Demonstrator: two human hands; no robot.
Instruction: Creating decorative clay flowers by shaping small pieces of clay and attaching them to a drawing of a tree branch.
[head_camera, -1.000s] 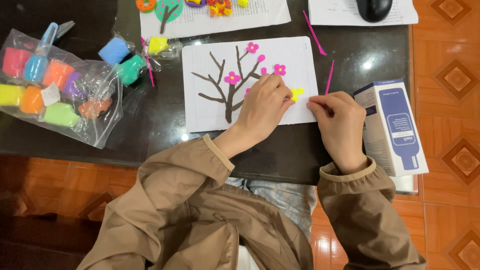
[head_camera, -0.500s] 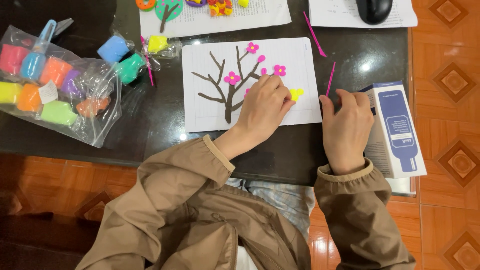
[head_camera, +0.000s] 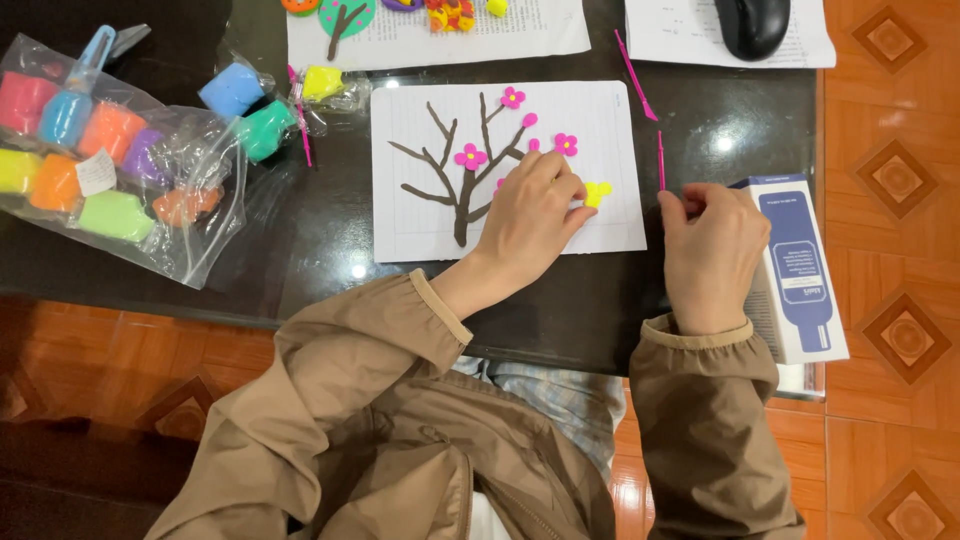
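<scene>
- The white paper sheet (head_camera: 420, 215) with the brown clay tree (head_camera: 462, 190) lies mid-tabletop, right under your left hand (head_camera: 528, 215).
- Step in hand, as I judge it: dressing the tree with blossoms — your left hand presses flat on the sheet, holding nothing, fingertips by the yellow piece (head_camera: 597, 192).
- Your right hand (head_camera: 712, 250) has its grip pinched narrow on the lower end of a pink stick tool (head_camera: 660, 160), just off the sheet's right edge.
- The next move calls for a light, steady tip near the soft yellow piece.
- Count: three full pink flowers (head_camera: 470, 156), one or two pink buds — small, hard to tell; three pink tools visible; one blue-and-white box (head_camera: 800, 260); one bag of clay lumps (head_camera: 110, 150).
</scene>
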